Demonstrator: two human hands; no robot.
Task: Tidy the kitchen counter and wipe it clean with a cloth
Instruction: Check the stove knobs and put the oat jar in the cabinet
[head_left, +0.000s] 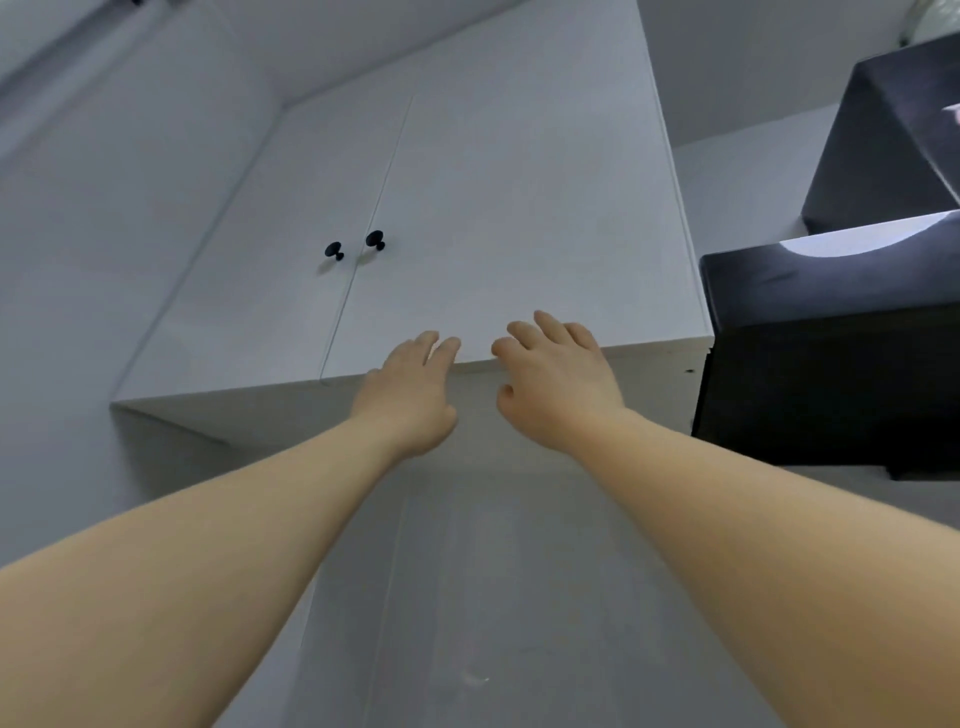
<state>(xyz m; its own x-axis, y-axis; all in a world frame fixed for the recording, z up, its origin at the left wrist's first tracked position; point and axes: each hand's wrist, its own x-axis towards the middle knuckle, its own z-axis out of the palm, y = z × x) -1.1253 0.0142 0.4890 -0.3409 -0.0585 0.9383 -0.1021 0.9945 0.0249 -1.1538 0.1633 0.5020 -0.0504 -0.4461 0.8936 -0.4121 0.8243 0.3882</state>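
White is nearly all I see on my screen: a white cupboard (467, 156) hangs high up, and the camera looks at it from below. It has two doors, shut side by side, with a thin line between them. Each door has a small black knob. The left knob (334, 250) and the right knob (374, 239) sit close together, at about 10 o'clock from the hands. Both bare arms reach up to the right door (545, 234). The left hand (410, 395) is at the bottom edge of that door, with its fingers (447, 348) straight and the tips touching the edge. The right hand (556, 384) is just beside it, at 3 o'clock from the left one. Its fingers (550, 325) are straight and a little spread, lying on the front of the door just above the bottom edge, and its thumb sits below the edge. Neither hand holds anything. At 3 o'clock from the hands, just beside the cupboard, is a big black hood (831, 364). A second black box (883, 145) stands above it at 2 o'clock. I cannot tell where the cloth or the surface is from this view.
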